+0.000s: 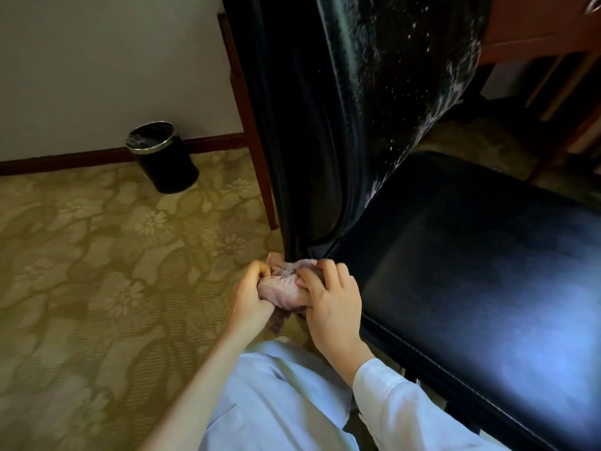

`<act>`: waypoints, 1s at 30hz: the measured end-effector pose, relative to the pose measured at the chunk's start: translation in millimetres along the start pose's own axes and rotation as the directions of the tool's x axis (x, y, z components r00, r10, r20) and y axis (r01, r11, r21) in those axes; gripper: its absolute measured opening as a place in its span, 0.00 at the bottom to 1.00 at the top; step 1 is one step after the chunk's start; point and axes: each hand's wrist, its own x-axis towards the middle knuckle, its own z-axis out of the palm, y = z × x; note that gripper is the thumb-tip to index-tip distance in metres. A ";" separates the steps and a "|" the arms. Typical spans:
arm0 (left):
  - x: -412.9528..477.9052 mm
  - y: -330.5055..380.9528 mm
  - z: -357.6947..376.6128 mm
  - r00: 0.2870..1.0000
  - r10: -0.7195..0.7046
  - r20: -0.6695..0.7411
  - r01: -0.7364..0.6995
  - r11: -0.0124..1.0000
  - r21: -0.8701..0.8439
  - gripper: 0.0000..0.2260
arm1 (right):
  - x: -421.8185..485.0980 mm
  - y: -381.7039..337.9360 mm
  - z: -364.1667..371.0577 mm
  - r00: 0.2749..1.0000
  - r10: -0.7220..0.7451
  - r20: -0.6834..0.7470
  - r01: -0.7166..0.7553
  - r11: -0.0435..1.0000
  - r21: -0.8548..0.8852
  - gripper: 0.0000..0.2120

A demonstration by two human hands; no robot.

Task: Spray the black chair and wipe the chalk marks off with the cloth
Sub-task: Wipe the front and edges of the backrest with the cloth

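The black chair [471, 255] fills the right half of the head view, its leather seat toward me and its tall backrest rising at the centre. White droplets and pale smears speckle the front of the backrest [406, 76]. Just below the backrest's lower left corner, beside the seat's near corner, both hands hold a bunched pinkish cloth [283, 284]. My left hand [252, 297] grips its left side. My right hand [328, 301] has its fingers curled over the right side. No spray bottle is in view.
A black waste bin [162, 157] with a liner stands on the patterned carpet by the wall at the left. A wooden furniture leg [257, 151] runs down behind the chair back. More wooden furniture [536, 24] stands at the upper right. My light trousers fill the bottom centre.
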 end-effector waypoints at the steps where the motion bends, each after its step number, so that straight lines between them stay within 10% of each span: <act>1: -2.0 12.2 -4.2 0.999 0.037 -0.033 -0.038 0.999 -0.019 0.17 | 7.2 -3.6 -10.8 0.998 -0.014 -0.055 0.016 0.999 0.043 0.16; 13: 9.5 216.3 -115.4 0.792 0.538 -0.288 -0.533 0.840 0.101 0.20 | 135.6 -53.4 -170.6 0.846 -0.162 -0.507 0.253 0.961 0.115 0.14; 30: -4.9 256.2 -137.3 0.896 0.407 -0.177 -0.394 0.913 0.105 0.17 | 141.1 -53.1 -211.7 0.913 -0.248 -0.324 0.294 0.951 0.099 0.13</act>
